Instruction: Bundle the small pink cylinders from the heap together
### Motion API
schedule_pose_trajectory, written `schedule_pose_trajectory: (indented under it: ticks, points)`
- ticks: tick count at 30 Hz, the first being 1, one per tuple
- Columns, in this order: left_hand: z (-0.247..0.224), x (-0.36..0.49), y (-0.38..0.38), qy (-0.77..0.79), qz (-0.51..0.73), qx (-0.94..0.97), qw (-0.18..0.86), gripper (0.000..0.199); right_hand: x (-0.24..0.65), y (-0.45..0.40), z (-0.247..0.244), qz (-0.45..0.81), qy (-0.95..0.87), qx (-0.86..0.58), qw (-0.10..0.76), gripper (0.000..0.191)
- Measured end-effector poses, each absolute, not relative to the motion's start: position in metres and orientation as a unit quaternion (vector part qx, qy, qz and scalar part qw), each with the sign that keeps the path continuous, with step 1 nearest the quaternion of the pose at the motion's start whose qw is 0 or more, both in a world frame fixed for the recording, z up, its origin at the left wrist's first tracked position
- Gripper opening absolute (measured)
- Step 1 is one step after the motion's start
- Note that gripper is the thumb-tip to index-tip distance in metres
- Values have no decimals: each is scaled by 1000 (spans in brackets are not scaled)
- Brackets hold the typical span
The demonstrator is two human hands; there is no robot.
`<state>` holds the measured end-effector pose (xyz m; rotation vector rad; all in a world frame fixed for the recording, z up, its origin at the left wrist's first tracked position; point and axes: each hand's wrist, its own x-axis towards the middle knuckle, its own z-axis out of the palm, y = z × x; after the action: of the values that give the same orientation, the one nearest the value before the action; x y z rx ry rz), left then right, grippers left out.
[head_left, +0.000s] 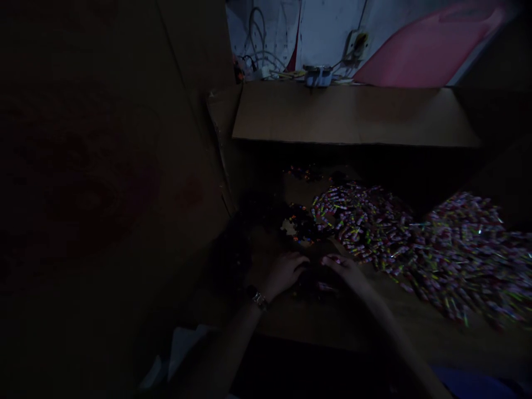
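The picture is dark. My left hand (286, 272), with a watch (257, 298) on its wrist, is low over the work surface, fingers bent toward the right; whether it holds anything is hidden. Facing it, my right hand (341, 267) has its fingers pressed together on a small pinkish piece too dim to name. Small dark pieces with orange specks (305, 221) lie just beyond both hands. Right of them spreads a large heap of small wrapped, colourful pieces (374, 221). More dark bits lie between and below my hands.
A cardboard flap (353, 113) crosses the back, and a tall cardboard panel (187, 138) stands at the left. Behind are cables (260, 41), a wall socket (356, 45), a small bluish object (318, 76) and a pink sheet (428, 50). White papers (185, 343) lie at the lower left.
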<state>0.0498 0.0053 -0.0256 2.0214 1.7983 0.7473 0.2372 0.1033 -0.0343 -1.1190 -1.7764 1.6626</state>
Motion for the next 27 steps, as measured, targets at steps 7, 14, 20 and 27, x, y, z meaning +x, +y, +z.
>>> schedule_pose_trajectory:
  ticks: [7, 14, 20, 27]
  points:
    - [-23, 52, 3, 637, 235, 715, 164, 22, 237, 104, -41, 570, -670, -415, 233, 44]
    - [-24, 53, -1, 642, 251, 706, 164, 22, 242, 107, -41, 532, -727, -378, 213, 38]
    - [-28, 54, -3, 645, 255, 699, 173, 28, 238, 104, -39, 475, -781, -349, 205, 36]
    - [-9, 53, -12, 620, 243, 728, 163, 21, 241, 107, -44, 479, -779, -350, 204, 38]
